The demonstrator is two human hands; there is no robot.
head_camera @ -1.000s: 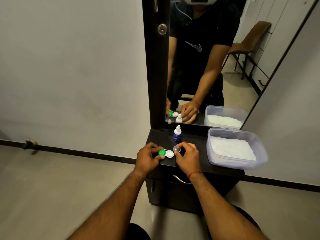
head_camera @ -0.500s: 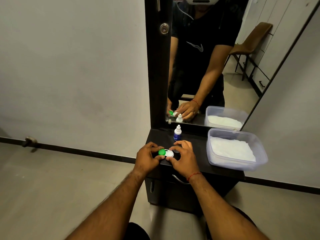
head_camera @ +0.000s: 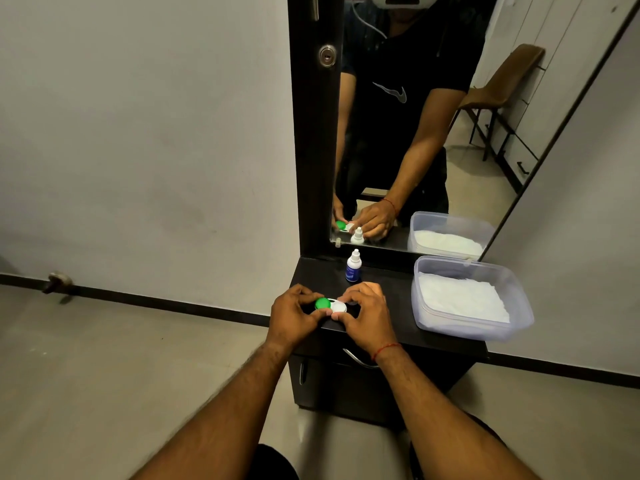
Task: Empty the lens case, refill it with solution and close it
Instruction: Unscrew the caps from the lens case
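Both hands pinch the lens case (head_camera: pixel 330 305) on the dark dresser top (head_camera: pixel 388 296) — left hand (head_camera: pixel 294 315) at its green cap (head_camera: pixel 322 303), right hand (head_camera: pixel 363 315) at the white cap (head_camera: pixel 338 307)

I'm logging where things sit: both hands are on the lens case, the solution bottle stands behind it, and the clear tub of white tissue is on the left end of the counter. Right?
Not quite. The head view shows the clear tub on the right end of the counter, not the left. The rest holds: left hand and right hand are on the lens case, with the solution bottle behind it.
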